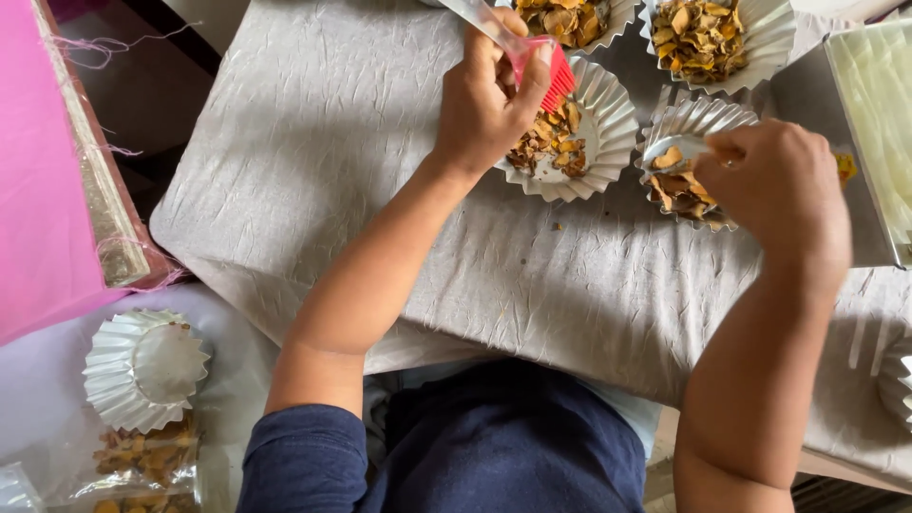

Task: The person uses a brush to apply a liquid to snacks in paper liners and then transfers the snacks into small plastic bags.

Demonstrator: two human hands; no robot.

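Head view looks straight down on a person seated at a table under a crinkled grey cloth [380, 171]. Their left hand [489, 100] is curled tight round the clear handle of a red silicone brush [546, 68], the bristle head tipped down over a fluted foil cup [608, 128] half filled with dried, golden-brown flakes [551, 142] — held low and slanted, it seems, so the bristles can reach the cup's bare inner wall. The left forearm runs up from the lower left, elbow bent, wrist cocked inward.

Just beside it, the right hand [784, 185] hovers over a second foil cup [689, 133] holding the same flakes; fingers are bunched together and pinch what may be a small spoon or scoop — the knuckles hide most of it, so I cannot be sure. That arm rises steeply from the lower right, wrist bent down over the cup.

Two more filled cups [760, 43] sit at the far edge, near a steel tray [817, 95] on the right. A stack of empty foil cups [142, 366] waits at lower left, above a clear bag of flakes [142, 465], with pink fabric [43, 161] alongside.
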